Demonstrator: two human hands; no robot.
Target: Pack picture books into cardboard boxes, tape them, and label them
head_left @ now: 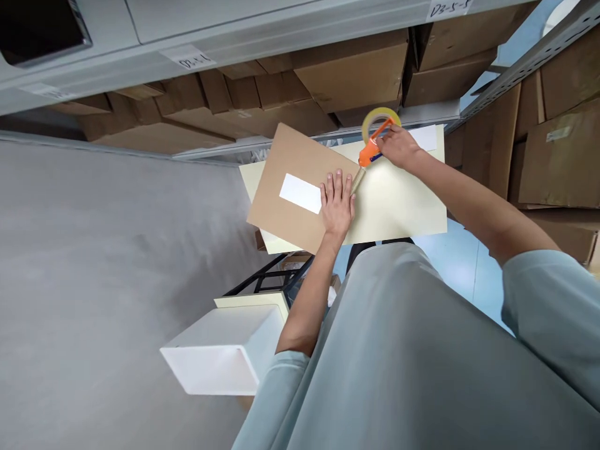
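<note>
A flat brown cardboard piece (281, 162) with a white label (300, 193) lies tilted on a cream-coloured tabletop (407, 200). My left hand (337, 203) rests flat on its right part, fingers spread, beside the label. Up and to the right, my right hand (397, 145) is closed on an orange tape dispenser (369, 152) that carries a yellowish roll of tape. A short strip of tape (358, 180) runs between the dispenser and the cardboard's right edge, near my left fingertips.
Shelves with brown boxes (356, 69) stand behind the table. More cartons (557, 156) are stacked at the right. At the lower left is a white bin (225, 350) beside a black metal frame (267, 277). A white paper (425, 136) lies at the table's back right.
</note>
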